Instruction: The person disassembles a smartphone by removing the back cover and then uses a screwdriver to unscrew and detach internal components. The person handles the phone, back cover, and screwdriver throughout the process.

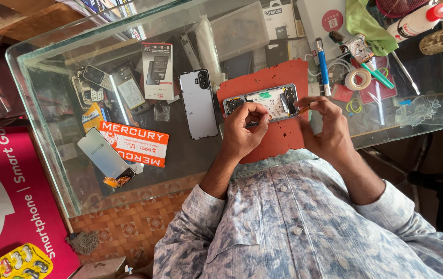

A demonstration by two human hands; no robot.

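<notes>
Opened smartphone [261, 101], back removed, lies on a red work mat [273, 134] on the glass counter [50, 129]. Left hand [244, 129] pinches its lower edge, seemingly to steady it, while right hand [330, 126] pinches a thin tool [304, 108] at the internals. Its grey back cover [198, 105] lies just beside.

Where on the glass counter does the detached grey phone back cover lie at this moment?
In the head view, the grey back cover lies flat on the glass counter, just left of the red mat and the left hand.
</notes>
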